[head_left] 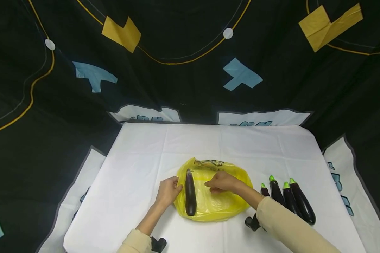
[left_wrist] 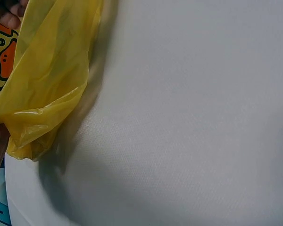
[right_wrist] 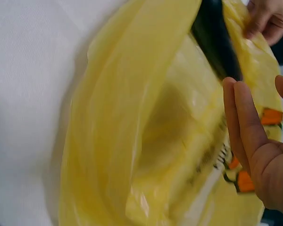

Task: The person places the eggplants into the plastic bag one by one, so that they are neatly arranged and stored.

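**One long, glossy dark-purple eggplant [head_left: 190, 193] in a crinkled yellow plastic bag [head_left: 213, 209]**

It lies left, probably firm and slick, best held mid-body. The left hand [head_left: 169, 191] pinches the soft bag's left edge; the outstretched right hand [head_left: 224, 182] holds nothing.

Five eggplants [head_left: 190, 196] on show here, one at the bag and four grouped off to the right, against a single yellow bag [head_left: 221, 215]! Two hands are in there, one left hand [head_left: 169, 191] and one right hand [head_left: 225, 182], over one white table [head_left: 193, 140]. Across one dark backdrop [head_left: 183, 91] it's two gold patches [head_left: 121, 34], four pale blue patches [head_left: 240, 74] and two white discs [head_left: 228, 33].
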`<action>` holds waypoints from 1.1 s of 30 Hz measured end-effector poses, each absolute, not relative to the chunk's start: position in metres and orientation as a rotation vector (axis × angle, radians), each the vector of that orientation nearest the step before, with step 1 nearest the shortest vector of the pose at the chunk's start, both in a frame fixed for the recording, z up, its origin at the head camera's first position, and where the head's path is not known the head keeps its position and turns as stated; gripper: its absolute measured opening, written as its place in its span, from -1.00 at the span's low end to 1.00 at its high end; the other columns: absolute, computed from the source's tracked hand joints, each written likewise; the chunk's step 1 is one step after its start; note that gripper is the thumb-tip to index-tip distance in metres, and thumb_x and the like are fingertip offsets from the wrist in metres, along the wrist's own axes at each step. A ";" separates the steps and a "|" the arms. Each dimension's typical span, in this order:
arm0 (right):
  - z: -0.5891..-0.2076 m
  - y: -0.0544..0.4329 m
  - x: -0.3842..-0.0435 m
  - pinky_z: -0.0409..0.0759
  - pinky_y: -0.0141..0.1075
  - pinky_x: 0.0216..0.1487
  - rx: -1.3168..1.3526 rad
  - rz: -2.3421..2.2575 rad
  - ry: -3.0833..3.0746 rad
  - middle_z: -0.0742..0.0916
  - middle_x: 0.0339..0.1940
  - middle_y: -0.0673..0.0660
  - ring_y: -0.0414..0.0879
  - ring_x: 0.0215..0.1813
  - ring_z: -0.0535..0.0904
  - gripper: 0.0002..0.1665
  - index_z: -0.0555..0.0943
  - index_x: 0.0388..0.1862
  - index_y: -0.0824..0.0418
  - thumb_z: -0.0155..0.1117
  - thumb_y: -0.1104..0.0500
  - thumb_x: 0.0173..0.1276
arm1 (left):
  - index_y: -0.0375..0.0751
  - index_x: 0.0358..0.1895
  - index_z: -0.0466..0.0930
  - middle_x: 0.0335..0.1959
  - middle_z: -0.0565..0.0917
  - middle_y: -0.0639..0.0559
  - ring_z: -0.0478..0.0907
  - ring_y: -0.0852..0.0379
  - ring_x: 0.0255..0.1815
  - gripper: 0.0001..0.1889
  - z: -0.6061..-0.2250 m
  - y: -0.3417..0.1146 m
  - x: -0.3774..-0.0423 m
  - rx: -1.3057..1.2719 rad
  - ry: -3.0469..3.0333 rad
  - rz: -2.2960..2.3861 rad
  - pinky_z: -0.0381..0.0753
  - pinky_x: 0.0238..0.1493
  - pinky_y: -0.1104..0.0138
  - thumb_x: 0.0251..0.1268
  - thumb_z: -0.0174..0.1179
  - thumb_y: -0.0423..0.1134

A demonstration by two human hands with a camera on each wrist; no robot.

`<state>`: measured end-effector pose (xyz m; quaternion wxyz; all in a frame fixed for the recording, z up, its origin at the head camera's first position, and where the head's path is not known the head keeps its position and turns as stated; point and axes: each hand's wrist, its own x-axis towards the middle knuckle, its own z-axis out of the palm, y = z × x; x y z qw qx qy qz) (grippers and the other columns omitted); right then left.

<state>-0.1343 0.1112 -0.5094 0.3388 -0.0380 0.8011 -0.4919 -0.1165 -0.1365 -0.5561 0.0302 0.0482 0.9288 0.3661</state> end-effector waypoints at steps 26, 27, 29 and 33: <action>-0.485 0.290 -0.039 0.60 -0.19 -0.11 0.269 -1.271 2.582 0.67 -0.05 0.22 0.06 -0.04 0.62 -0.34 0.47 0.16 0.31 0.19 -0.17 0.32 | -0.30 -0.24 0.64 -0.47 0.65 0.00 0.49 0.26 -0.57 -0.86 -0.557 -0.140 -0.120 0.131 2.851 1.113 0.50 -0.55 0.43 0.13 0.28 -0.35; -0.488 0.298 -0.037 0.59 -0.16 -0.13 0.300 -1.180 2.671 0.68 -0.06 0.23 0.09 -0.04 0.61 -0.33 0.48 0.15 0.31 0.18 -0.19 0.32 | -0.31 -0.24 0.64 -0.47 0.65 0.00 0.49 0.26 -0.58 -0.86 -0.557 -0.140 -0.120 0.127 2.852 1.111 0.50 -0.55 0.44 0.13 0.28 -0.35; -0.496 0.316 -0.034 0.56 -0.08 -0.15 0.397 -1.028 2.800 0.67 -0.07 0.29 0.18 -0.04 0.60 -0.32 0.48 0.13 0.33 0.15 -0.21 0.33 | -0.31 -0.23 0.64 -0.48 0.65 0.00 0.48 0.26 -0.59 -0.85 -0.558 -0.140 -0.119 0.114 2.848 1.112 0.49 -0.56 0.44 0.13 0.28 -0.35; -0.513 0.349 -0.034 0.47 0.09 -0.10 0.601 -0.858 2.849 0.58 0.01 0.48 0.35 0.04 0.50 -0.23 0.38 0.15 0.50 0.14 -0.17 0.35 | -0.31 -0.23 0.64 -0.46 0.66 0.00 0.49 0.26 -0.58 -0.85 -0.558 -0.140 -0.117 0.110 2.850 1.114 0.50 -0.57 0.43 0.13 0.29 -0.35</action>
